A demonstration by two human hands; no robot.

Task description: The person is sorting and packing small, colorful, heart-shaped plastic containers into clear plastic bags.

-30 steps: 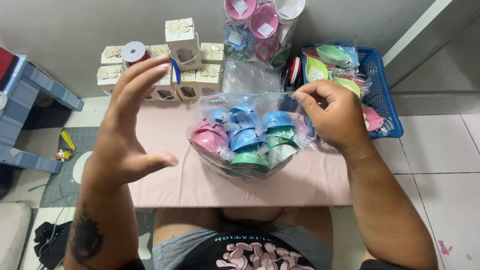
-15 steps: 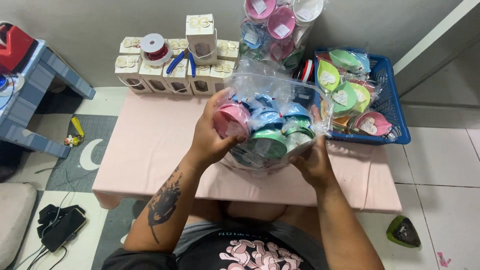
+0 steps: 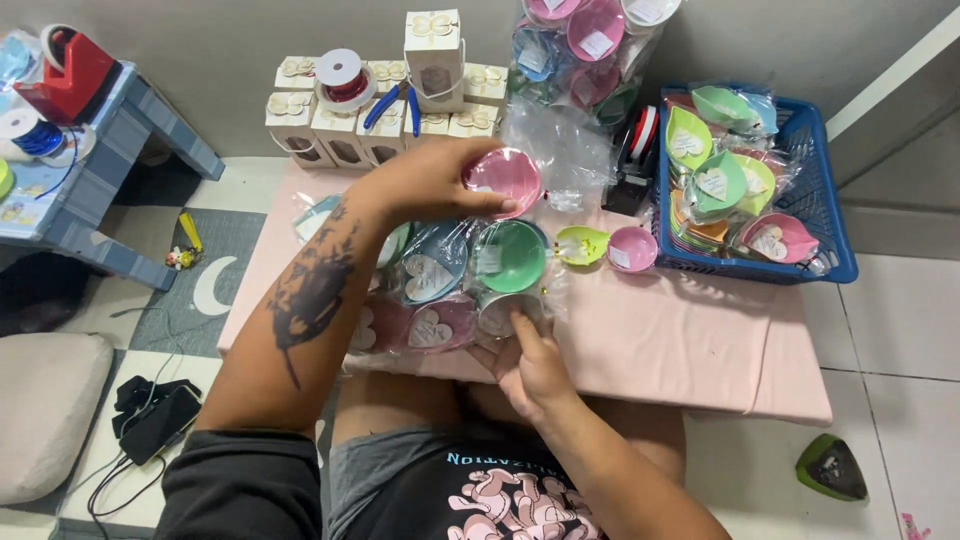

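Floor tiles, pale, run round the low pink table (image 3: 700,340), the landmark here; grey wall behind it. Far left of table: blue-grey striped stool (image 3: 110,190) w/ red tape dispenser (image 3: 75,65) on top, then a grey cushion (image 3: 45,410) near the person's knee. Table's left edge sits tight to a patterned mat; its right front corner has bare pink cloth and open tile beyond, so most free room is that side. At table's back-left edge, small white window boxes (image 3: 330,125) stand in rows, a red wire spool (image 3: 340,75) and blue pliers (image 3: 400,100) on them. Over table centre, left hand (image 3: 425,185) pinches a pink round dish (image 3: 503,180) by its rim, lifted above a clear bag of dishes (image 3: 440,290). Right hand (image 3: 525,365), at table's front edge, grips the bag's lower side, fingers curled. Right of bag: lime heart dish (image 3: 582,243), pink dish (image 3: 632,248) lying loose. Table's right-back: blue basket (image 3: 830,200) full of bagged heart dishes.
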